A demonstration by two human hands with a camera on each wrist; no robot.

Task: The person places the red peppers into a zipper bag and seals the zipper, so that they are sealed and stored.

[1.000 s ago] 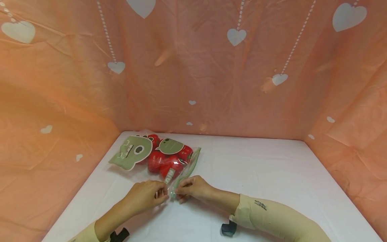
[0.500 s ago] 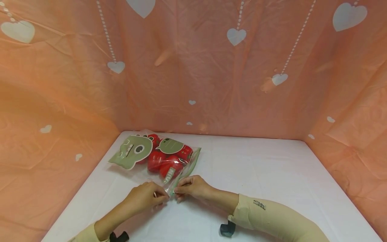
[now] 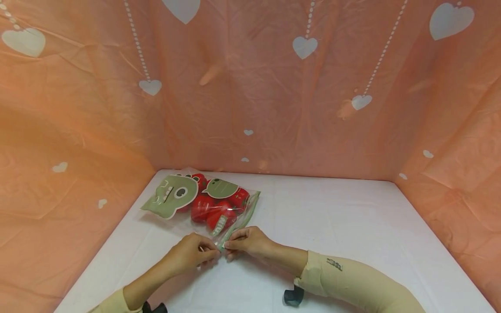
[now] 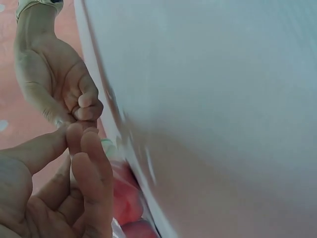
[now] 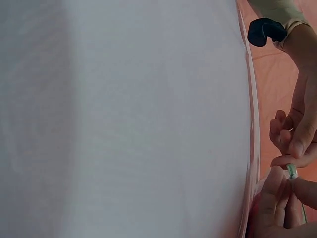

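Observation:
A clear zip bag with green cartoon prints lies at the far left of the table. Several rounded red things show through it; their exact kind is unclear. Along its right side runs a green zip seal. My left hand pinches the bag's near corner, the fingertips close to those of the other hand. Just beside it, my right hand pinches the near end of the seal between thumb and fingers. In the right wrist view a small green slider shows at those fingertips.
A white-covered table stretches right of the bag and in front of the hands. Orange-pink curtains with white hearts stand behind and at both sides. Dark mounts hang under the sleeves.
My left fingertips have shifted slightly right, closer to the right hand. The right hand has slid a little left along the near end of the seal. The bag stays in place.

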